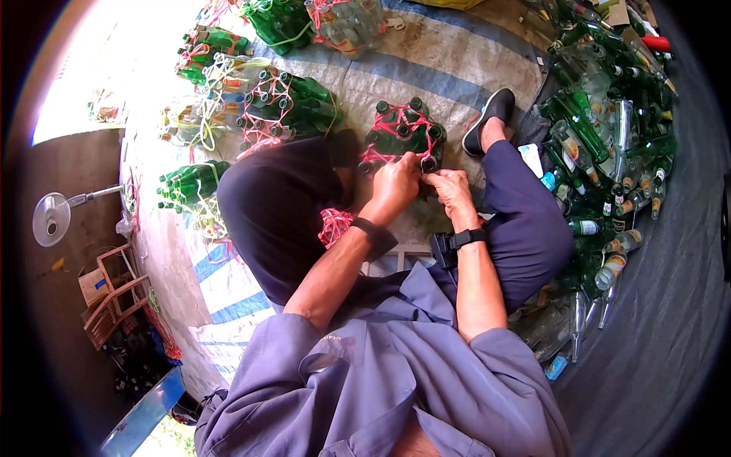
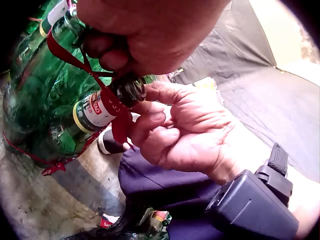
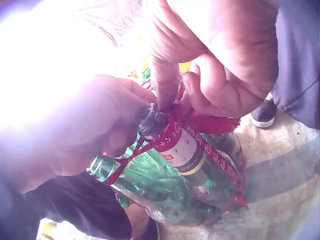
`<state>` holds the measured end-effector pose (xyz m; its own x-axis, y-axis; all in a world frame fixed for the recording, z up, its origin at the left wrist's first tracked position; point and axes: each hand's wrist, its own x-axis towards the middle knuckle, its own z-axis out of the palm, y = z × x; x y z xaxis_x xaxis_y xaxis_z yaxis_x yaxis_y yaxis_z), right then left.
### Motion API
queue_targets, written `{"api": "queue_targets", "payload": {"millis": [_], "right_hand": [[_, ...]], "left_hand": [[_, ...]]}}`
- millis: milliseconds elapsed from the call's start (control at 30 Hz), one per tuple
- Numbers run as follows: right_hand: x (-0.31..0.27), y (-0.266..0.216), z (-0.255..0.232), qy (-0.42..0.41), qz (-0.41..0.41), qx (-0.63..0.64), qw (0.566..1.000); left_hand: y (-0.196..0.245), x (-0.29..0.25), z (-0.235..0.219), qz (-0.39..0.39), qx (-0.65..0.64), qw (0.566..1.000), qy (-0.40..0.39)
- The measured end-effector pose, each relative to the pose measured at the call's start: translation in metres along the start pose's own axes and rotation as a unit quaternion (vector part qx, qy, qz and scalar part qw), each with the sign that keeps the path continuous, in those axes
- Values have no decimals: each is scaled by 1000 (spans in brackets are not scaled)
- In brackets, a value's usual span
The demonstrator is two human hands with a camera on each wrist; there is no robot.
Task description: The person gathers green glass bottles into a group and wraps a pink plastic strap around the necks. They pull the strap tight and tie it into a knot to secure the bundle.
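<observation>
A bundle of green bottles (image 1: 403, 131) stands upright on the ground, its necks laced with red ribbon (image 1: 396, 114). At the bundle's near edge, my left hand (image 1: 396, 189) curls round ribbon strands beside a dark bottle mouth (image 2: 131, 90). My right hand (image 1: 453, 190) pinches the ribbon against that same mouth from the other side, thumb and forefinger together. A flat red ribbon (image 2: 120, 122) hangs below its fingers. In the right wrist view, the ribbon (image 3: 172, 135) wraps the labelled neck and runs to a neighbouring green neck (image 3: 102, 167). The left fingertips are partly hidden.
Several tied bottle bundles (image 1: 289, 103) stand at the left and top. Loose bottles (image 1: 586, 152) pile up at the right on dark sheeting (image 1: 647, 305). A red ribbon bunch (image 1: 335, 226) lies by the left leg. A fan (image 1: 53, 219) and wooden chair (image 1: 114, 293) are far left.
</observation>
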<state>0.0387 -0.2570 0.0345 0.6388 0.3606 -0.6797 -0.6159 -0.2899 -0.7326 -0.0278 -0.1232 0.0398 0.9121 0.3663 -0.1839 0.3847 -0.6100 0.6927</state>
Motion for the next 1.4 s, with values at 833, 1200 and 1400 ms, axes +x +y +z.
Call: {"api": "queue_targets", "payload": {"millis": [833, 1200, 1400], "right_hand": [[24, 36, 14, 44, -88, -11, 995], [28, 39, 24, 138, -177, -188, 956], [20, 30, 28, 176, -172, -233, 941]], "left_hand": [[-4, -2, -2, 42, 54, 998, 2], [2, -7, -8, 98, 132, 986, 22], [0, -8, -6, 112, 134, 984, 24]]}}
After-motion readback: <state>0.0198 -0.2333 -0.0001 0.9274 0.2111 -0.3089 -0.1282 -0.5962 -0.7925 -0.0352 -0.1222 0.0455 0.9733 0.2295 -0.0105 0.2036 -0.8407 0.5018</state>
